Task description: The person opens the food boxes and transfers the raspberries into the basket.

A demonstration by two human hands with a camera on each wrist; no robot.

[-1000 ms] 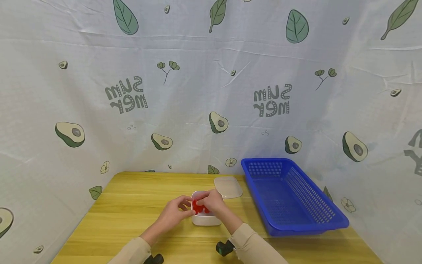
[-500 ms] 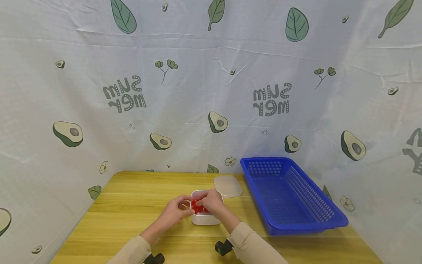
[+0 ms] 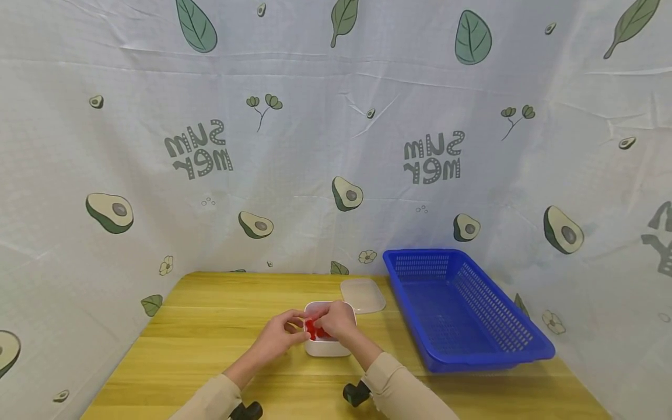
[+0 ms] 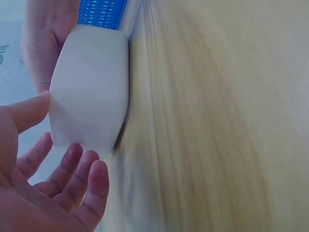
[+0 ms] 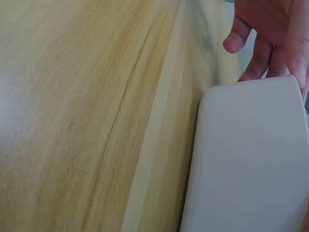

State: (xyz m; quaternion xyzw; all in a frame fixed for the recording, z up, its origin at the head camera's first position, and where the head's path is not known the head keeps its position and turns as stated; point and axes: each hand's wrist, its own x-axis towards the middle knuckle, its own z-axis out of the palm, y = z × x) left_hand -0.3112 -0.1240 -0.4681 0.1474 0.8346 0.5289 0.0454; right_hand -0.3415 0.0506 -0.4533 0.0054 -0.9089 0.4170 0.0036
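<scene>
A small white box (image 3: 326,349) with rounded corners stands uncovered on the wooden table, with several small red pieces (image 3: 311,330) inside. My left hand (image 3: 277,338) holds the box's left end, thumb and index finger at the rim. In the left wrist view, the thumb (image 4: 34,111) touches the box's upper edge while the other fingers bend near its end. My right hand (image 3: 338,322) reaches over the right side, fingers down inside among the red pieces. Its fingertips are hidden, so any grip there is unclear. Only the box's outer wall (image 5: 251,159) shows in the right wrist view.
Behind the box lies a flat translucent lid (image 3: 363,296). A large blue perforated basket (image 3: 417,344) stands on the right of the wooden table (image 3: 220,315). A patterned white cloth (image 3: 304,146) hangs behind. Black devices (image 3: 357,394) sit at both wrists.
The red pieces in the box have shifted slightly under my right fingers. Both hands and the box stay almost in place; the head view has moved a little.
</scene>
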